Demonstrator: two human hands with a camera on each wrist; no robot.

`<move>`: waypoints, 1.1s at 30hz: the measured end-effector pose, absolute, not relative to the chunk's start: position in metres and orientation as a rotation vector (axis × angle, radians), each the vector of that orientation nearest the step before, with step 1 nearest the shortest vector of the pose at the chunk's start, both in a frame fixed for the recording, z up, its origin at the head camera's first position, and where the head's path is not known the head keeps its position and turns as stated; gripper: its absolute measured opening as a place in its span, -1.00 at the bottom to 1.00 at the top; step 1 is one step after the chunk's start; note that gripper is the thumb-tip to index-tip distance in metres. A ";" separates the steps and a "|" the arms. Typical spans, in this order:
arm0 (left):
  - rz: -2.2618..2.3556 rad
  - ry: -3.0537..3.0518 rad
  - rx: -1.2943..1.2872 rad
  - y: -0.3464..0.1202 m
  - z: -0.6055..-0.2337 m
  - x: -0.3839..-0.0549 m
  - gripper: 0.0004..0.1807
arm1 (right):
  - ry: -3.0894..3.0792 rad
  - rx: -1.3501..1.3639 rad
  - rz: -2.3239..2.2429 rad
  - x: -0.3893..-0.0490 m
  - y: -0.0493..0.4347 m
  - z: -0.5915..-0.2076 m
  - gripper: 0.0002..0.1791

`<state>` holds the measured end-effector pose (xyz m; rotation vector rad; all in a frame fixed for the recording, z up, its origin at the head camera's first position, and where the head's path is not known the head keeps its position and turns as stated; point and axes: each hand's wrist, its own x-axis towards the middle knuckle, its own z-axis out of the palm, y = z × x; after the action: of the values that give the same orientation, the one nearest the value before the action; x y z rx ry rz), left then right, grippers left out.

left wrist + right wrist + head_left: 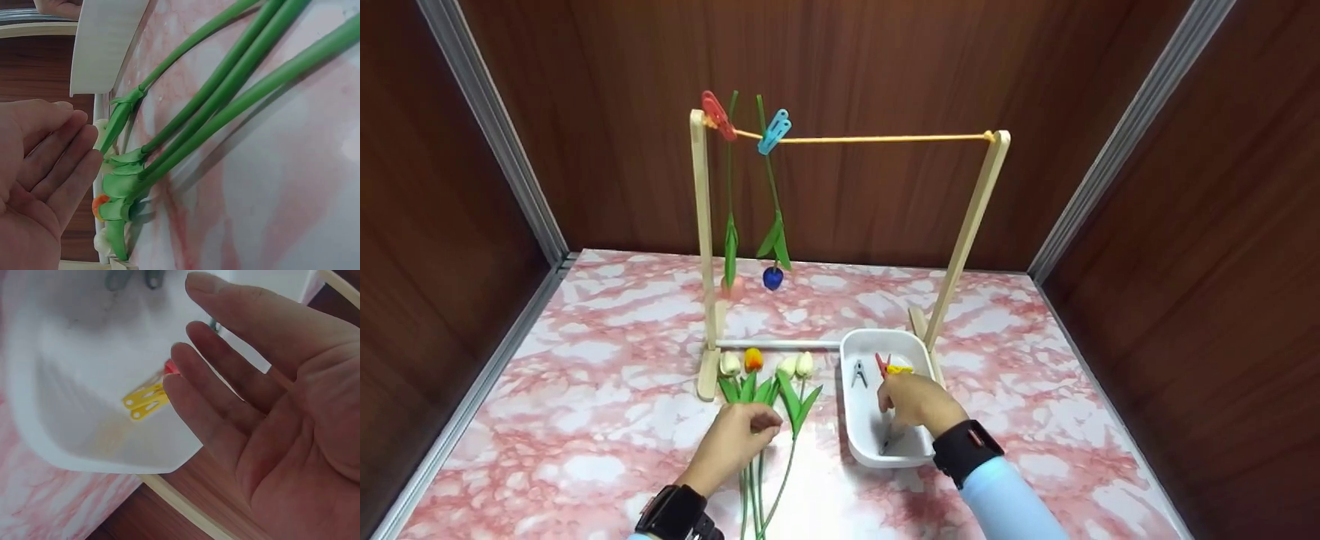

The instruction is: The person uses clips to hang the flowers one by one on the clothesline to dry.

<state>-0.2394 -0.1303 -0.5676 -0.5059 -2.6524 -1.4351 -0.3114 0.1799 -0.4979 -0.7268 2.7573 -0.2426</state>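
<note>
My right hand [919,405] reaches into a white tub [851,420], its fingers apart and holding nothing. Around it in the tub lie a grey clothespin [859,373], a red clothespin [883,364] and a yellow clothespin [147,400]; more grey shows at the tub's other end in the right wrist view. My left hand [739,435] hovers over artificial tulips on the table, fingers loosely bent with nothing between them. Their heads point away from me: an orange tulip [754,359] and several white ones, including a white tulip [730,364]. Green stems [225,90] run back toward me.
Behind stands a wooden frame [701,225] with an orange cord [885,139] across its top. A red clothespin [718,116] holds a pink tulip [732,288] upside down there, and a blue clothespin [775,132] a blue tulip [772,278]. Brown panels [855,60] enclose the marbled table [585,420].
</note>
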 end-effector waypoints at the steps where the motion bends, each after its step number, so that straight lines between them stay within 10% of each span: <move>1: -1.440 -2.653 -0.509 -0.130 -0.569 -0.238 -0.95 | 2.751 -0.706 -0.231 -0.311 0.180 -0.500 -0.65; 33: -1.545 -2.606 -0.534 -0.117 -0.566 -0.233 -0.93 | 2.726 -0.881 -0.619 -0.321 0.204 -0.506 -0.70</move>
<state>-0.2326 -0.1170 -0.5660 -0.5344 -2.6060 -1.5452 -0.3206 0.2039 -0.5060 -0.8811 2.7263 -0.6191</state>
